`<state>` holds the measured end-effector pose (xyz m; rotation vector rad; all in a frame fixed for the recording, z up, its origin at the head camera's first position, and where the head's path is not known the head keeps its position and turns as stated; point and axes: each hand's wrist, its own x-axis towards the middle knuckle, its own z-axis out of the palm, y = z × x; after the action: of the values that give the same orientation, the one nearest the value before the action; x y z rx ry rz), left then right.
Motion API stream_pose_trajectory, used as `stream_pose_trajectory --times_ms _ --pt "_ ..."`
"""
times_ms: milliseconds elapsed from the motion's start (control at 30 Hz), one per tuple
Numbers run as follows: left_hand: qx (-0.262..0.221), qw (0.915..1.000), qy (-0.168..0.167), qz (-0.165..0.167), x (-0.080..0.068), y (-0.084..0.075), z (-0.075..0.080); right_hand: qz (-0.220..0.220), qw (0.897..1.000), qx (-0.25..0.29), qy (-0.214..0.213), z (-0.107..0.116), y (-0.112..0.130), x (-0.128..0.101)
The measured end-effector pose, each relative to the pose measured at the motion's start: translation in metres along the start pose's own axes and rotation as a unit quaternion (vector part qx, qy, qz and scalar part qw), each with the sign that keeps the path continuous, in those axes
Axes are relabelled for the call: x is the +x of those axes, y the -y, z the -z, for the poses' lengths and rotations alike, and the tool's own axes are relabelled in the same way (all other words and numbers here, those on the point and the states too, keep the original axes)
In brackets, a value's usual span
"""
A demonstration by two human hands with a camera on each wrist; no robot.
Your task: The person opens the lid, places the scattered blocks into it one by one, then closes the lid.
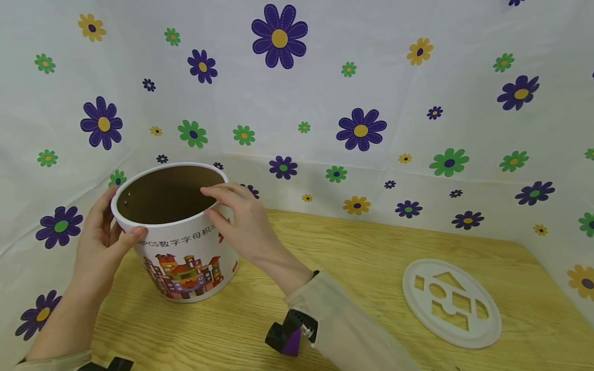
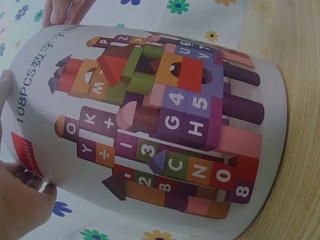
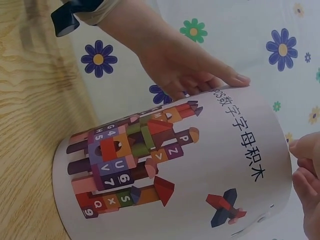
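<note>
**Two hands steady an open toy-block tub on a wooden table**

A flower-printed cloth [image 1: 325, 93], white with purple, green and yellow blooms, hangs behind and to both sides, closing in the work area like a booth. Below it lies a light wooden table [image 1: 371, 257].

At the left of the table stands a white cardboard tub [image 1: 185, 257], upright, its mouth open and its brown inside showing; nothing can be seen in the part of the interior that is visible. It stands close to the left cloth wall, with its base on the wood.

The left hand [image 1: 99, 242] grasps the near-left rim, thumb hooked over the edge and fingers wrapped behind the wall. The right hand [image 1: 243, 219] holds the far-right rim, fingers curled over the top edge and thumb against the outside. Gripping from opposite sides, the hands seem to keep the light tub from tipping or sliding.

Well apart, on the right of the table, a round white lid [image 1: 452, 303] lies flat. It has cut-out holes in shapes: a triangle, a circle, a square and others. Lying off the tub, it leaves the mouth free.

The tub's printed side shows a castle of coloured blocks bearing letters, digits and signs, such as G, H, 4, 5, K and +. Above it reads "108PCS" followed by Chinese characters, 数字字母积木. A red tag at the edge carries letters too cropped to read surely.
</note>
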<state>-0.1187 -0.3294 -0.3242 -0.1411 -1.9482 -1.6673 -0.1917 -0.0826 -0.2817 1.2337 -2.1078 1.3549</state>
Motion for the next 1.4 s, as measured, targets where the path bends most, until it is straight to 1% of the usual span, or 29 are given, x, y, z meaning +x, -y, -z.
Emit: stream_pose_trajectory --times_ms 167,267,333,433,567,667,733,800,900,967,1133,1300,1400 --pt "0.008 1.0 0.001 0.001 0.0 0.0 0.0 -0.002 1.0 0.017 -0.008 0.007 0.0 -0.008" --pt "0.017 0.9999 0.002 0.0 -0.001 0.0 0.0 -0.004 1.0 0.019 0.0 0.013 0.0 -0.016" --pt "0.019 0.9998 0.001 -0.002 -0.001 0.0 0.0 -0.011 1.0 0.017 0.017 0.017 0.0 -0.023" --pt "0.008 1.0 0.0 -0.005 -0.001 0.0 0.001 -0.039 0.998 0.001 0.053 0.022 0.001 -0.035" --pt "0.001 1.0 0.0 -0.007 -0.001 0.001 0.002 -0.082 0.992 -0.013 0.097 0.031 0.004 -0.05" --pt "0.005 1.0 0.0 -0.005 -0.001 0.002 0.002 -0.105 0.987 -0.004 0.123 0.037 0.003 -0.061" --pt "0.011 0.9999 0.001 -0.004 -0.002 0.003 0.002 -0.1 0.986 0.003 0.134 0.041 0.002 -0.07" --pt "0.011 0.9999 0.003 -0.001 -0.002 0.003 0.002 -0.088 0.985 -0.004 0.146 0.043 -0.001 -0.079" --pt "0.017 0.9998 0.005 0.001 -0.002 0.003 0.002 -0.081 0.982 -0.03 0.167 0.045 -0.007 -0.095" --pt "0.019 0.9998 0.005 0.001 -0.002 0.003 0.001 -0.095 0.978 -0.036 0.184 0.046 -0.011 -0.104" --pt "0.031 0.9995 0.005 0.003 -0.002 0.003 0.001 -0.125 0.965 -0.02 0.232 0.051 -0.024 -0.125" --pt "0.037 0.9993 0.005 0.004 -0.001 0.004 0.001 -0.155 0.942 -0.03 0.296 0.057 -0.035 -0.14" --pt "0.038 0.9992 0.006 0.006 0.001 0.005 0.002 -0.158 0.934 -0.041 0.318 0.062 -0.039 -0.147"
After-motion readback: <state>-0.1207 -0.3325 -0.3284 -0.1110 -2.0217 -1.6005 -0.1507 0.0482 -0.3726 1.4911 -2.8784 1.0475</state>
